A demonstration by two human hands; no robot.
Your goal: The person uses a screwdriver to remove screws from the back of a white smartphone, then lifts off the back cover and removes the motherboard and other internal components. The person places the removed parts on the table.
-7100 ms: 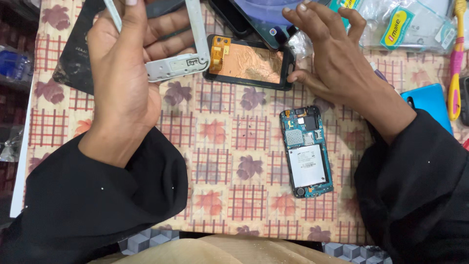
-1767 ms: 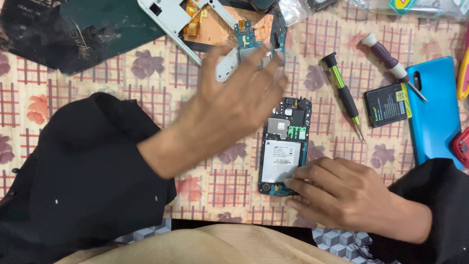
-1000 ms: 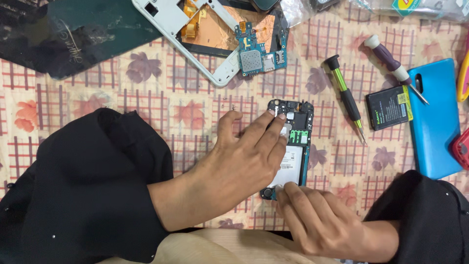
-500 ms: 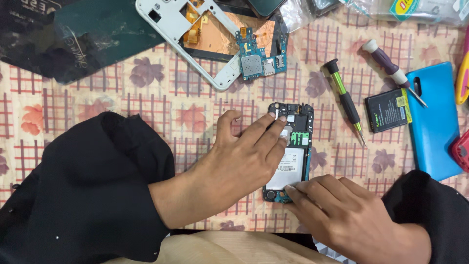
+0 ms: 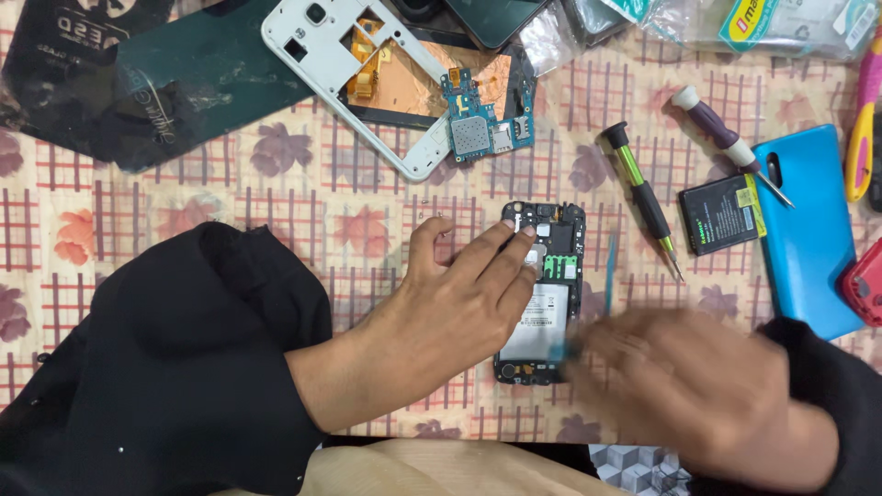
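An opened black phone (image 5: 549, 321), back cover off with its boards and silver battery showing, lies on the patterned cloth. My left hand (image 5: 450, 303) rests on it, fingertips pressed on its upper left part and holding it down. My right hand (image 5: 680, 386) is blurred by motion at the phone's lower right corner. It grips a thin blue pry tool (image 5: 610, 266) that stands up along the phone's right edge.
A white phone frame (image 5: 322, 46) and a blue circuit board (image 5: 473, 129) lie at the top. To the right are a green-handled screwdriver (image 5: 638, 188), a purple-handled screwdriver (image 5: 717, 133), a black battery (image 5: 721, 216) and a blue back cover (image 5: 808, 230). Dark packaging (image 5: 165, 73) lies top left.
My left hand came back from the parts at the top and settled on the phone. My right hand has shifted right from the phone's lower edge, now blurred, with the blue tool.
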